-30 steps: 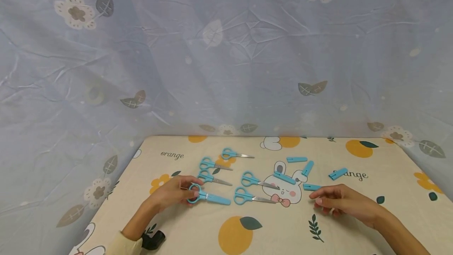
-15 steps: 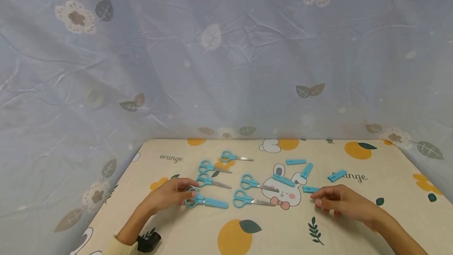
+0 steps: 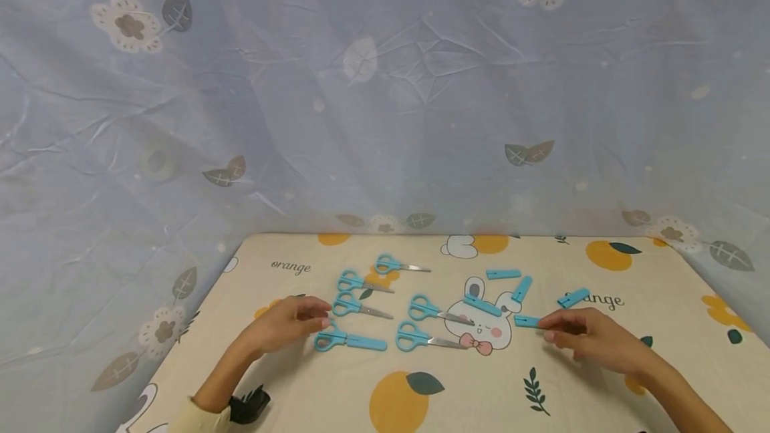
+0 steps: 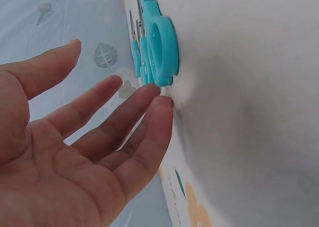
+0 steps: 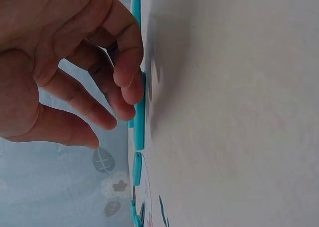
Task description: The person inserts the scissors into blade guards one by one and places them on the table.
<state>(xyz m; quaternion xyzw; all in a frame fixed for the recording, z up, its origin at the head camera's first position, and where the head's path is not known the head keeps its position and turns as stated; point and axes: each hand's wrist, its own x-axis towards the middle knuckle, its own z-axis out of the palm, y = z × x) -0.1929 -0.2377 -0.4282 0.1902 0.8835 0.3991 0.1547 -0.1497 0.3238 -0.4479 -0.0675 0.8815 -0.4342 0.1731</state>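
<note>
Lying on the bench (image 3: 313, 396): one covered pair of scissors (image 3: 359, 341), beside the left hand (image 3: 285, 325); five bare pairs (image 3: 424, 337); five loose covers (image 3: 482, 306). Apparently one done, five left. Left grip: wide, empty. Right hand (image 3: 595, 341): half-curled at the nearest cover (image 3: 526, 321), contact unclear. Right wrist view adds thumb (image 5: 70, 130) apart; only head view counts all.
</note>
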